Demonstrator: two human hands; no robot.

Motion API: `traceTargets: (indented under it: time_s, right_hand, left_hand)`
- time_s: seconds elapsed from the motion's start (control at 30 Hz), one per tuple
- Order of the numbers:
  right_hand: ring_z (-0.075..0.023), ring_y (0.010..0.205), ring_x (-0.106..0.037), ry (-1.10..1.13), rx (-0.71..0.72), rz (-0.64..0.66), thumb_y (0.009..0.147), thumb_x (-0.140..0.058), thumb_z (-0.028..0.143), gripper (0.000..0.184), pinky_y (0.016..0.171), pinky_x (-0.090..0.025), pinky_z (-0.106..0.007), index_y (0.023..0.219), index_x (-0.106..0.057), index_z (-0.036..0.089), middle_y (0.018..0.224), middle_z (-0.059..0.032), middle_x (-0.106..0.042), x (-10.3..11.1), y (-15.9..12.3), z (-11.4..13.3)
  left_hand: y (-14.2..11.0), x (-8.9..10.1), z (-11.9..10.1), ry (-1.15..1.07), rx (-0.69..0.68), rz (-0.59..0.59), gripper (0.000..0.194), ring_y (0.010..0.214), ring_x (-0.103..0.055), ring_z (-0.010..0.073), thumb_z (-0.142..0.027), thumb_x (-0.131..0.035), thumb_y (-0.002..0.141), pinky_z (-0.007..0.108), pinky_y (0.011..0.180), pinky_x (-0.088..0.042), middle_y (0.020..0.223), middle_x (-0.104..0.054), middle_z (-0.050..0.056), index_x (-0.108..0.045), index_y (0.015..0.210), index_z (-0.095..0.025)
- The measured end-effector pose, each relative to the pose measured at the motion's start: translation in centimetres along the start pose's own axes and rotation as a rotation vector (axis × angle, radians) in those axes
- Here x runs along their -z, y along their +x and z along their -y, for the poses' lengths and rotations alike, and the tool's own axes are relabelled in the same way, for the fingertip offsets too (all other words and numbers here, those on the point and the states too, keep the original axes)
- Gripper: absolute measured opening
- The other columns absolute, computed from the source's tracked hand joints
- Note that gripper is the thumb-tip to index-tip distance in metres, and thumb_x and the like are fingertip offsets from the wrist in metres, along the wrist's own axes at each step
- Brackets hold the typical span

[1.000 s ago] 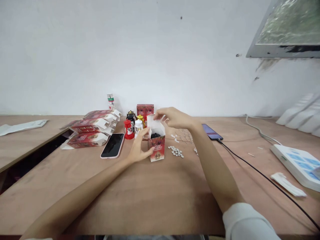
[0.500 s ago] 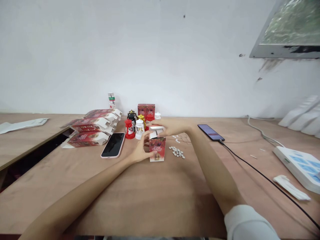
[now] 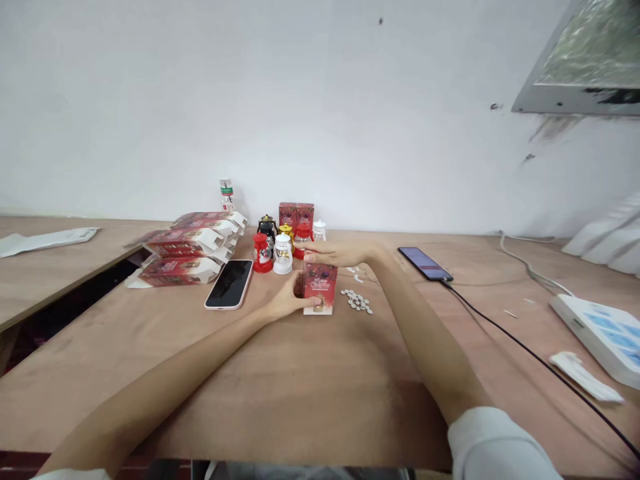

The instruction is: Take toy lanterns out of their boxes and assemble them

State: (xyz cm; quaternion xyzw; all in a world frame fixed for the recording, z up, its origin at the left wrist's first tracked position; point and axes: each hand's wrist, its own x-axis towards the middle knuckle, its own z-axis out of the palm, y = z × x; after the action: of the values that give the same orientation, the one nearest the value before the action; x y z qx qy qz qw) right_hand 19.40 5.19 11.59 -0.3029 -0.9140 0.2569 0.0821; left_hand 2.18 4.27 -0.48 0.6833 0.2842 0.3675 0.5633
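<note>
A small red printed carton (image 3: 321,283) stands upright on the table in front of me. My left hand (image 3: 289,300) grips its left side, the thumb across the front near the bottom. Flat over the top of the carton lies my right hand (image 3: 345,253), its fingers stretched out to the left and covering the top edge. Just behind are mini lanterns: a red lantern (image 3: 263,253), a white lantern (image 3: 283,255), a black lantern (image 3: 267,229) and a gold one (image 3: 287,231). Several button cells (image 3: 357,301) lie to the right of the carton.
Flattened red cartons (image 3: 183,270) are piled at the left, beside a pink-edged phone (image 3: 229,285). Two closed red boxes (image 3: 296,215) stand by the wall. A second phone (image 3: 425,264) with a black cable, a white device (image 3: 600,333) and a crumpled white cloth (image 3: 585,377) are at the right.
The carton's white top flaps stood up before; now they are folded down under my right hand, which has flattened over the top. My left hand keeps its grip. The view has shifted slightly.
</note>
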Motion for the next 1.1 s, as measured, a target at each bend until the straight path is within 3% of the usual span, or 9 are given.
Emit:
traceTargets:
  time_s: [0.17, 0.37, 0.43, 0.5, 0.6, 0.73, 0.83, 1.0, 1.1]
  right_hand:
    - [-0.0241, 0.137, -0.023, -0.021, -0.030, -0.004, 0.082, -0.032, 0.067, 0.073, 0.113, -0.020, -0.039, 0.141, -0.028, 0.023, 0.150, -0.0026, -0.023, -0.1, 0.4, -0.9]
    - [-0.0269, 0.126, -0.040, -0.165, 0.005, -0.032, 0.059, -0.073, 0.055, 0.096, 0.104, -0.032, -0.039, 0.138, -0.030, 0.022, 0.140, -0.0097, -0.040, -0.8, 1.1, -2.1]
    - [-0.0265, 0.114, -0.050, -0.206, -0.028, -0.018, 0.057, -0.076, 0.047, 0.086, 0.097, -0.040, -0.037, 0.131, -0.040, 0.021, 0.129, -0.0088, -0.051, 0.3, 0.7, -1.9]
    - [-0.0254, 0.098, -0.057, -0.252, -0.150, -0.019, 0.055, -0.078, 0.039, 0.072, 0.085, -0.046, -0.036, 0.118, -0.050, 0.019, 0.111, -0.0075, -0.060, 2.6, -0.2, -1.8]
    - [-0.0238, 0.083, -0.057, -0.400, -0.405, -0.205, 0.051, -0.080, 0.031, 0.064, 0.074, -0.048, -0.036, 0.108, -0.052, 0.017, 0.097, -0.0070, -0.060, 7.0, -1.8, -2.6]
    - [-0.0245, 0.093, -0.053, -0.588, -0.652, -0.659, 0.055, -0.076, 0.023, 0.076, 0.080, -0.044, -0.038, 0.122, -0.041, 0.016, 0.113, -0.0124, -0.048, 10.8, -1.8, -6.2]
    - [-0.0261, 0.100, -0.053, -0.563, -0.750, -0.759, 0.062, -0.071, 0.021, 0.073, 0.084, -0.043, -0.039, 0.127, -0.038, 0.015, 0.121, -0.0169, -0.043, 10.6, 0.3, -9.6]
    - [-0.0267, 0.106, -0.053, -0.365, -0.744, -0.653, 0.058, -0.072, 0.021, 0.077, 0.090, -0.044, -0.038, 0.128, -0.042, 0.017, 0.120, -0.0122, -0.051, 8.1, 5.7, -14.0]
    - [-0.0277, 0.115, -0.049, -0.321, -0.690, -0.625, 0.059, -0.068, 0.016, 0.081, 0.098, -0.040, -0.037, 0.134, -0.038, 0.017, 0.131, -0.0139, -0.045, 6.6, 8.3, -15.3]
  left_hand:
    - [0.1, 0.0, -0.1, -0.010, 0.035, 0.003, 0.069, 0.110, -0.056, 0.0292, -0.032, -0.078, 0.057, 0.048, 0.095, -0.042, 0.116, -0.059, 0.011, -0.043, 0.115, -0.018]
    - [-0.1, 0.0, 0.0, 0.191, -0.069, -0.039, 0.061, 0.122, -0.044, 0.0292, -0.041, -0.068, 0.068, 0.045, 0.103, -0.035, 0.128, -0.052, 0.013, -0.045, 0.117, -0.016]
    - [-0.4, 0.0, -0.1, 0.351, -0.096, -0.027, 0.060, 0.124, -0.043, 0.0288, -0.044, -0.063, 0.073, 0.045, 0.103, -0.033, 0.130, -0.050, 0.013, -0.043, 0.121, -0.015]
    - [-0.7, -0.1, -0.3, 0.566, -0.099, -0.024, 0.064, 0.124, -0.042, 0.0302, -0.046, -0.061, 0.073, 0.047, 0.103, -0.032, 0.132, -0.048, 0.016, -0.042, 0.124, -0.013]
    - [-1.1, -0.6, -0.5, 0.929, -0.063, 0.030, 0.065, 0.125, -0.040, 0.0336, -0.048, -0.059, 0.074, 0.049, 0.104, -0.030, 0.135, -0.044, 0.020, -0.043, 0.125, -0.010]
    - [-1.3, -1.2, -0.4, 1.155, -0.064, 0.127, 0.059, 0.133, -0.031, 0.0304, -0.047, -0.046, 0.083, 0.046, 0.108, -0.024, 0.142, -0.036, 0.018, -0.041, 0.129, -0.010]
    - [-1.4, -1.3, -0.2, 1.216, -0.071, 0.151, 0.062, 0.135, -0.026, 0.0279, -0.048, -0.039, 0.086, 0.044, 0.111, -0.018, 0.144, -0.033, 0.018, -0.036, 0.133, -0.008]
    - [-1.5, -1.2, 0.0, 1.266, -0.085, 0.146, 0.064, 0.135, -0.025, 0.0278, -0.050, -0.034, 0.086, 0.042, 0.111, -0.019, 0.145, -0.031, 0.019, -0.036, 0.134, -0.007]
    - [-1.6, -1.3, -0.1, 1.291, -0.091, 0.144, 0.063, 0.135, -0.027, 0.0271, -0.049, -0.033, 0.087, 0.041, 0.111, -0.019, 0.144, -0.033, 0.018, -0.036, 0.134, -0.007]
